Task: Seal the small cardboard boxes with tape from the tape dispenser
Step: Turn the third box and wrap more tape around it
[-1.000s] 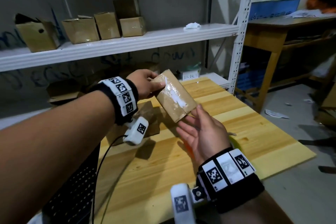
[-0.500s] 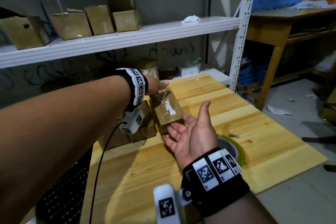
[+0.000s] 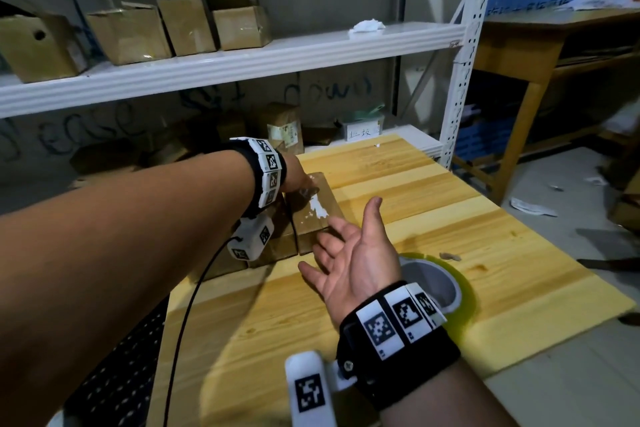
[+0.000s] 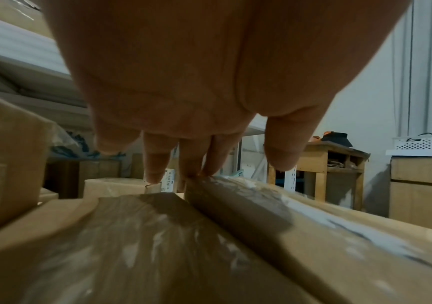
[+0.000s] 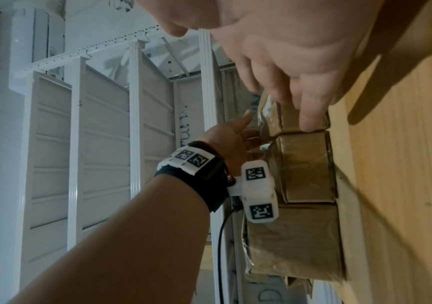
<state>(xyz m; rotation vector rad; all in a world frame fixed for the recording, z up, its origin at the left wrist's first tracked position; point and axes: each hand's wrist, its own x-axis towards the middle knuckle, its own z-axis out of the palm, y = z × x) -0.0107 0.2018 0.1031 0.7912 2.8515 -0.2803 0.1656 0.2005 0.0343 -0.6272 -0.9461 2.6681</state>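
A taped box (image 3: 313, 210) is set on the table (image 3: 450, 218), at the right end of a row of boxes (image 3: 277, 243) along the table's left-rear side, touching its neighbour. The left hand (image 3: 298, 177) is laid on the box's far top corner with nearly straight fingers (image 4: 191, 164); the tips touch the taped edge, nothing is gripped. The right hand (image 3: 353, 253) is held open, palm turned up and left, fingers spread; one fingertip (image 5: 310, 121) appears to touch the box's near corner, though contact is hard to confirm. The box is judged light and fairly stiff, but hollow, so hard squeezing on the broad faces could dent it. Its top is covered in glossy tape with white patches, likely slippery, so a hold across the bare cardboard sides or end edges is judged safer than on the taped face. The tape roll (image 3: 460, 291), yellow-green, lies on the table just beside the right wrist and is untouched. More boxes (image 3: 131, 31) are seen on the shelf (image 3: 242, 62) behind.
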